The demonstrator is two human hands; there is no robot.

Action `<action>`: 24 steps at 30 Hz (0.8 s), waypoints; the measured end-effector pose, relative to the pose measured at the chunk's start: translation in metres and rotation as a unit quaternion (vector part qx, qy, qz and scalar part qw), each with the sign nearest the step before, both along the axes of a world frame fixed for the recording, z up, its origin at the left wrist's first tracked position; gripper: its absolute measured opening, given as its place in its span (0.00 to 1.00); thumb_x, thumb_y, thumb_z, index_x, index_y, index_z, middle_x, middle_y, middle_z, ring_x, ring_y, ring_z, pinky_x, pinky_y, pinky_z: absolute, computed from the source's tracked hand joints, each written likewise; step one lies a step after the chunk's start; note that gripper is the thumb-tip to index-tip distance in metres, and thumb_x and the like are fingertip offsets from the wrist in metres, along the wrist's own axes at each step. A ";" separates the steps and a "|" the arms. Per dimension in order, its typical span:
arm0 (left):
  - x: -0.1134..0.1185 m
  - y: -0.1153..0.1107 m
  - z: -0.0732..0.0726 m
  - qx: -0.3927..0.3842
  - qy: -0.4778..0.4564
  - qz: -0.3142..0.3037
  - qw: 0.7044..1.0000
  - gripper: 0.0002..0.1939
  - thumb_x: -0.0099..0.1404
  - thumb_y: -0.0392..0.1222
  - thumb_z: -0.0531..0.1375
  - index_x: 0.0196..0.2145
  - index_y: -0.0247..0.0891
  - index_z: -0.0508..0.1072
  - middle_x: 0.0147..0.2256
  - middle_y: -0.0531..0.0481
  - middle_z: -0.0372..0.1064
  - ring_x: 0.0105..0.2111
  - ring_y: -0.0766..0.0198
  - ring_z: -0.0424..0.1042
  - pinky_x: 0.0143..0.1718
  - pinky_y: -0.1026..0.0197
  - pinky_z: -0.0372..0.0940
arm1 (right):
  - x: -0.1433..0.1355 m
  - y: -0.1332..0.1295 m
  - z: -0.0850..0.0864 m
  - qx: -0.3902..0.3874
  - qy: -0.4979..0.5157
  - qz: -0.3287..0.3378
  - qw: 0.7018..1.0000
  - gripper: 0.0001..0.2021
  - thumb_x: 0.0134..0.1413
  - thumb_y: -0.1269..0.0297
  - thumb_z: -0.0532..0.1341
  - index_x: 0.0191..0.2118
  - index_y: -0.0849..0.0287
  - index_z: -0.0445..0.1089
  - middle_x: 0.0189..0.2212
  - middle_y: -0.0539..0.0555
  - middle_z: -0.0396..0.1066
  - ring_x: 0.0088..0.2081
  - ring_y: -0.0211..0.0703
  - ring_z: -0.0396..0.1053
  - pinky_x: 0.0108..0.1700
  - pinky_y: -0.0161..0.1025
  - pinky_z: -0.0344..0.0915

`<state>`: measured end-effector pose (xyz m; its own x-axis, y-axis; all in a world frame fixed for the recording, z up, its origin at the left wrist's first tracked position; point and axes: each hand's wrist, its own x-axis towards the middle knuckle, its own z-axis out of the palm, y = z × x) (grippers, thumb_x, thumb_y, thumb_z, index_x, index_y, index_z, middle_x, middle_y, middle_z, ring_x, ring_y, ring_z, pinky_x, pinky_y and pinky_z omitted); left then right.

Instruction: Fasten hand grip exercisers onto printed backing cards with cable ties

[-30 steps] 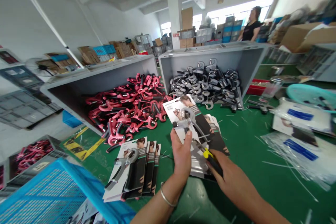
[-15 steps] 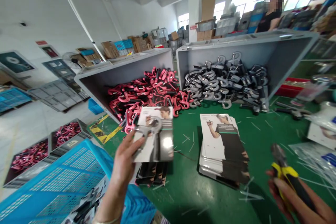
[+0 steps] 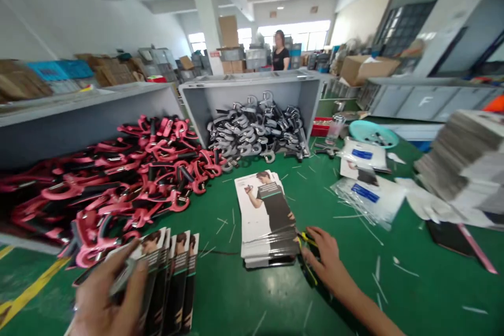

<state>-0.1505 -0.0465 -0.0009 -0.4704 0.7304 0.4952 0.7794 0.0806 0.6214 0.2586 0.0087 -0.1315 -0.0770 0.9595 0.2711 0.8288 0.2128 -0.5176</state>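
Note:
My left hand, blurred, is closed on a grey hand grip mounted on a printed card, at the near left. Beside it, several printed cards stand in an overlapping row. Yellow-and-black pliers lie low against the right side of a card stack, with the fingers of my right hand around their handles. Pink hand grips spill from a tipped grey crate on the left. Grey hand grips fill another tipped crate behind the stack.
Clear plastic bags and white ties lie on the green table to the right. Farther right are a turquoise bowl and a tall stack of cards. A person stands beyond the crates.
The view has swung right. My left hand has lowered the carded grip to the row of cards at the near left. My right hand has brought the pliers beside the card stack.

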 end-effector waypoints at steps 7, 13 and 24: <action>0.126 0.099 -0.050 -0.122 -0.265 -0.209 0.933 0.35 0.59 0.54 0.64 0.61 0.39 0.65 0.60 0.39 0.63 0.59 0.45 0.64 0.61 0.43 0.56 | 0.085 0.068 0.035 -0.068 -0.035 -0.035 0.996 0.16 0.65 0.62 0.49 0.49 0.58 0.71 0.47 0.60 0.73 0.46 0.48 0.72 0.51 0.45 0.68; 0.148 0.122 -0.074 -0.141 -0.323 -0.264 0.898 0.35 0.61 0.52 0.64 0.63 0.42 0.62 0.62 0.42 0.62 0.63 0.46 0.59 0.65 0.45 0.49 | 0.124 0.127 0.047 -0.140 -0.140 -0.062 0.978 0.08 0.58 0.72 0.57 0.38 0.62 0.74 0.40 0.62 0.74 0.42 0.50 0.73 0.47 0.43 0.66; 0.152 0.116 -0.085 -0.109 -0.359 -0.248 0.893 0.35 0.63 0.54 0.62 0.64 0.42 0.60 0.61 0.42 0.62 0.61 0.47 0.61 0.63 0.46 0.52 | 0.123 0.090 0.051 -0.203 -0.115 -0.017 0.972 0.03 0.57 0.72 0.56 0.34 0.61 0.66 0.37 0.63 0.72 0.37 0.49 0.72 0.38 0.41 0.65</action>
